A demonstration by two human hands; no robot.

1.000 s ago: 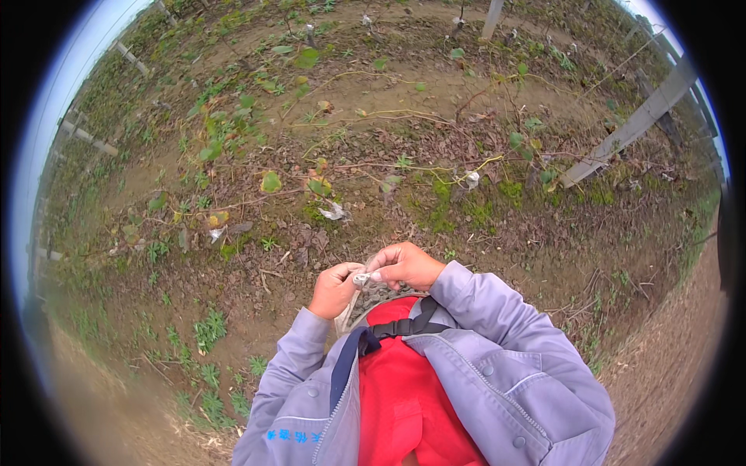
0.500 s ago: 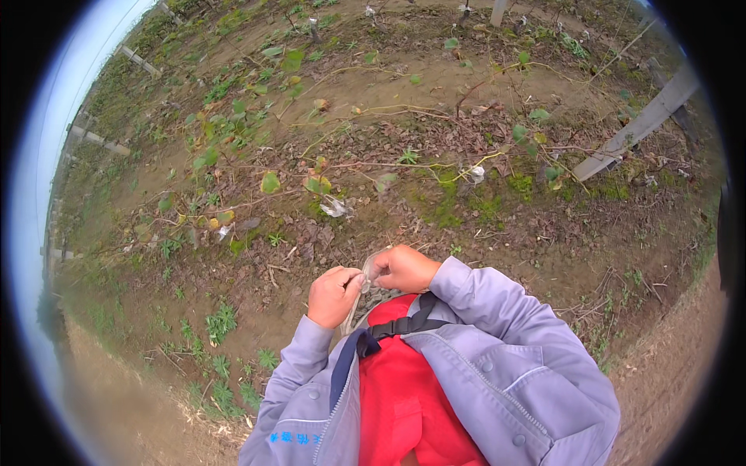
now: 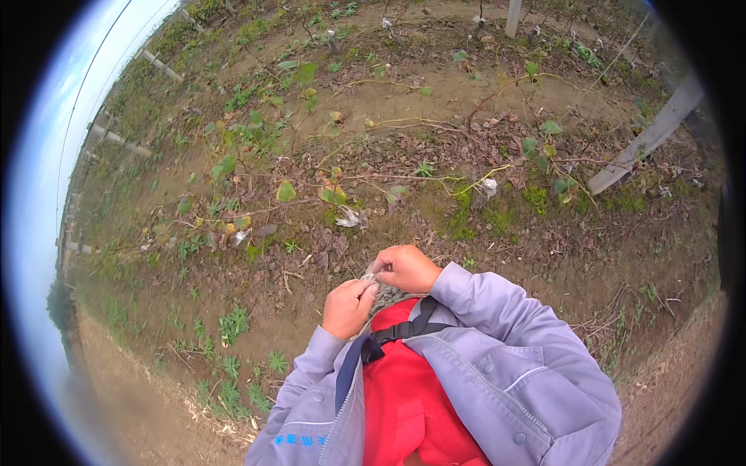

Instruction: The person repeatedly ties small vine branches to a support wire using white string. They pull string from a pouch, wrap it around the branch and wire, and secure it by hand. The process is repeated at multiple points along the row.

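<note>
Together, left hand [image 3: 348,309] and right hand [image 3: 407,269] pinch a pale strip [image 3: 368,276] lying between them

Since 1.0 s ago, the left hand [image 3: 348,308] has been moved rightward and lowered in the view. The pale strip [image 3: 368,276] — seen 0.5 s ago as a loop rising by the right hand [image 3: 408,269] — is now mostly hidden, a scrap being visible. The leaning post [image 3: 649,140] is shifted rightward; more sky [image 3: 101,62] is shown.
</note>
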